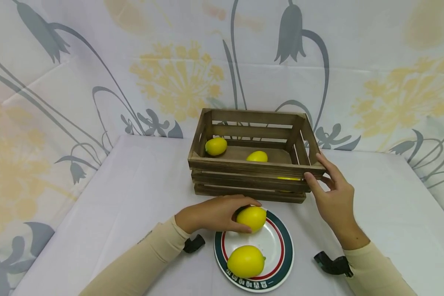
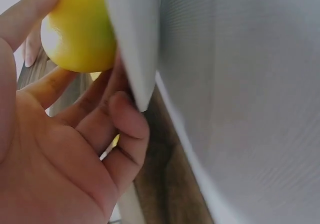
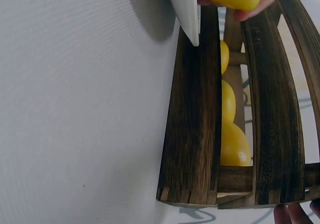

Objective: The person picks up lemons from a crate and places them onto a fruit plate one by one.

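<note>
My left hand [image 1: 216, 213] is over the far part of a round plate [image 1: 287, 250], thumb and fingers around a lemon [image 1: 252, 219]. In the left wrist view this lemon [image 2: 80, 31] shows between thumb and fingers, and the lower fingers curl beside the plate's edge [image 2: 137, 48]. A second lemon [image 1: 246, 262] lies on the near side of the plate. Behind the plate stands a slatted wooden crate [image 1: 244, 166]. My right hand [image 1: 334, 201] grips its front right corner, thumb in front and fingers along the right side.
Inside the crate one lemon [image 1: 216, 146] lies at the left and another lemon [image 1: 257, 156] near the middle. More yellow shows through the slats on the right. Behind the crate hangs a flower-printed cloth [image 1: 177, 82]. The white table [image 1: 151, 172] extends to both sides.
</note>
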Demonstrator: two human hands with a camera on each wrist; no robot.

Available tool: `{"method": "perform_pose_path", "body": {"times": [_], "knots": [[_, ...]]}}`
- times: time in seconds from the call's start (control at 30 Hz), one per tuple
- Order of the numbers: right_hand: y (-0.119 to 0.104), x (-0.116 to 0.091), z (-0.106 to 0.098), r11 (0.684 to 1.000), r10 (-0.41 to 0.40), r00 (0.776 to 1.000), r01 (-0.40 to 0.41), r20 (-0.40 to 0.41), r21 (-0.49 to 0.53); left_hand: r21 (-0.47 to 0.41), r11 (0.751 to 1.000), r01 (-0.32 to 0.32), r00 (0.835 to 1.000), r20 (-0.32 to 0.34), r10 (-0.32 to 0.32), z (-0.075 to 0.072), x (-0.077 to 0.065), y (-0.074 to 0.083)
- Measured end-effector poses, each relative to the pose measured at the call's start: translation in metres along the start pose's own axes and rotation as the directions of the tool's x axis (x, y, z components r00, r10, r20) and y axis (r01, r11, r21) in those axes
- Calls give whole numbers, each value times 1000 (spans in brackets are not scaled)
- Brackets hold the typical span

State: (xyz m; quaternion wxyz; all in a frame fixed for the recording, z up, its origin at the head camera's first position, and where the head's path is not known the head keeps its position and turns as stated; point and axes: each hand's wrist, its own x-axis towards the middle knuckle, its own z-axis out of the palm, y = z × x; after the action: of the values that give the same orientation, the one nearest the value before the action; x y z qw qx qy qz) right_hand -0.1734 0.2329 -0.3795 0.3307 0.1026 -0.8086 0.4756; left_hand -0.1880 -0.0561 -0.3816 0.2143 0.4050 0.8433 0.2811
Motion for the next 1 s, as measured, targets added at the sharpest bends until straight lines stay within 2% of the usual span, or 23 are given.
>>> {"method": "perform_pose_path", "body": {"times": [0.17, 0.27, 0.33, 0.43, 0.57, 0.7, 0.8, 0.9, 1.0], "knots": [[0, 0, 1, 1000, -1, 1000, 1, 8, -5, 58, 998, 23, 998, -55, -19, -9, -6, 9], [1, -1, 1, 1000, 2, 1000, -2, 10, -6, 74, 997, 17, 991, -133, -7, -17, -11, 18], [1, -1, 1, 1000, 7, 1000, -7, 9, -3, 80, 996, -26, 978, -206, 42, -22, -13, 23], [2, -2, 0, 1000, 12, 1000, -12, 7, -7, 109, 985, -133, 935, -317, 161, -29, -14, 29], [2, -3, -1, 1000, 4, 1000, -4, 3, -14, 166, 958, -233, 857, -430, 283, -35, -13, 34], [2, -2, -1, 1000, -13, 1000, 13, 0, 0, 235, 935, -265, 783, -514, 351, -41, -9, 39], [1, -1, -2, 1000, -17, 1000, 17, -4, 0, 294, 916, -272, 737, -548, 395, -47, -6, 45], [1, 0, -1, 1000, -12, 1000, 12, -5, 3, 349, 896, -275, 713, -550, 434, -54, -2, 54], [1, 0, -1, 1000, -6, 1000, 6, -5, 13, 392, 879, -269, 715, -530, 456, -63, 2, 63]]}}
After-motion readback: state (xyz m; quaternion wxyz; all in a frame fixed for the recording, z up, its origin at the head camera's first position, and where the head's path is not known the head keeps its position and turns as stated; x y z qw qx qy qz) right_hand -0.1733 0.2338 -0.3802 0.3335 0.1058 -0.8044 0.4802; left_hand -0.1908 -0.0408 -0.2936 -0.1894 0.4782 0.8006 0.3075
